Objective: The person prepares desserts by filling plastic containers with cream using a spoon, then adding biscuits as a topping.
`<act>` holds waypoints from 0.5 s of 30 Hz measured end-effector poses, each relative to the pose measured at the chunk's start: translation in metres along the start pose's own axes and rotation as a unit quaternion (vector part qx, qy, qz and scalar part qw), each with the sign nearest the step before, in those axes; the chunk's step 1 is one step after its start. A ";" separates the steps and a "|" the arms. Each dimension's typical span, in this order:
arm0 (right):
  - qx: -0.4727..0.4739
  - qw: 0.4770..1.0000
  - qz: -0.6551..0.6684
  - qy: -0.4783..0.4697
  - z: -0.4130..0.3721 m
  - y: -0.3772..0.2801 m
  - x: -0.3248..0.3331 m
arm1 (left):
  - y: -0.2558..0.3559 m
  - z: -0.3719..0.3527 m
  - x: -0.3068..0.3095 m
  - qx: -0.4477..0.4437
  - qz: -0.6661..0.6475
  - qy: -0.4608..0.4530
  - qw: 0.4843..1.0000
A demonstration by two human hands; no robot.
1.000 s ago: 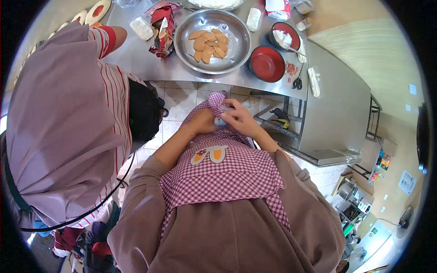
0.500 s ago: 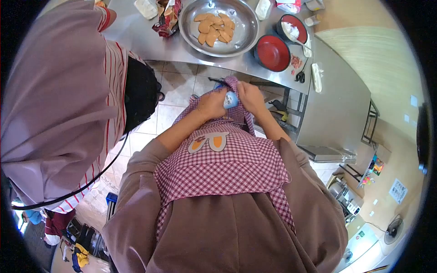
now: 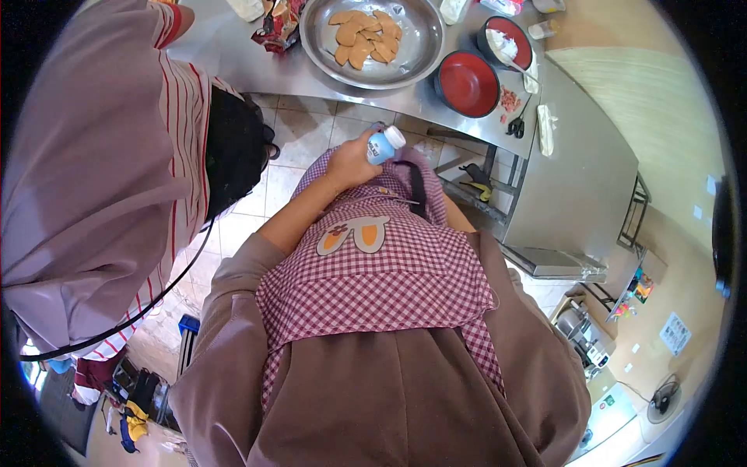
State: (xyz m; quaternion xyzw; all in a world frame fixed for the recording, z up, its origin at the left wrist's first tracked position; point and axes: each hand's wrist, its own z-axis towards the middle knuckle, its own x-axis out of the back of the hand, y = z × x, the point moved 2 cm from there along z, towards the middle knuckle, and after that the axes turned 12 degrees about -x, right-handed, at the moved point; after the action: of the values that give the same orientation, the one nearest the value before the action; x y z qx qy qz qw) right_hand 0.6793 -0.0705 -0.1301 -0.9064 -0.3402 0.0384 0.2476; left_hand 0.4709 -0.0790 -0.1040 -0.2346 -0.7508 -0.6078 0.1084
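Observation:
My left hand point(image 3: 352, 163) is wrapped round a small light-blue plastic bottle point(image 3: 380, 147) with a white cap, tilted up to the right in front of my waist. Its label carries dark lettering. Of my right arm, a bit of forearm point(image 3: 459, 216) shows beside the apron; the hand itself is hidden behind the cloth. The checkered apron point(image 3: 373, 292) hangs over my front, its lower part lifted and folded, with a dark strap point(image 3: 417, 191) across it.
On the steel table point(image 3: 342, 95) stand a wide metal basin point(image 3: 426, 58) with light-brown pieces, a red bowl point(image 3: 468, 82), another bowl point(image 3: 520, 33) of white stuff, and black-handled scissors point(image 3: 517, 127). A person point(image 3: 109, 156) is close on my left, and a black cable point(image 3: 148, 315) runs there.
The bottle has come up out of the apron folds, its white cap now showing. My right hand, earlier gripping the apron cloth, has gone out of sight behind it.

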 end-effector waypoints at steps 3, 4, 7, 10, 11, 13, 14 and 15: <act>-0.008 1.000 -0.027 -0.008 -0.006 0.002 -0.009 | -0.008 0.003 0.005 0.021 0.002 0.037 0.999; -0.009 0.999 -0.037 -0.012 -0.007 0.001 -0.010 | -0.009 0.004 0.008 0.016 0.010 0.028 0.999; -0.014 0.997 -0.066 -0.029 -0.024 0.009 0.010 | -0.008 0.004 0.013 0.016 0.027 0.007 0.999; -0.014 0.995 -0.084 -0.045 -0.025 0.012 0.019 | -0.005 0.002 0.019 0.058 0.098 -0.063 0.991; -0.014 0.995 -0.087 -0.049 -0.036 0.019 0.030 | -0.007 0.002 0.017 0.048 0.123 -0.085 0.988; -0.016 0.994 -0.093 -0.051 -0.076 0.049 0.062 | -0.011 0.002 0.010 0.035 0.149 -0.113 0.982; -0.017 0.994 -0.097 -0.050 -0.083 0.056 0.069 | -0.014 0.005 0.006 0.011 0.184 -0.130 0.974; -0.019 0.993 -0.102 -0.048 -0.059 0.036 0.048 | -0.014 0.006 0.001 -0.013 0.217 -0.147 0.965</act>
State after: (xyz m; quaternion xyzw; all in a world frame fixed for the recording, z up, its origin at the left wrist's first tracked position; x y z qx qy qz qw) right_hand 0.7513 -0.0881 -0.0911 -0.8683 -0.4433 0.0499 0.2168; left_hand 0.4636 -0.0748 -0.1169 -0.4801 -0.6815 -0.5384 0.1234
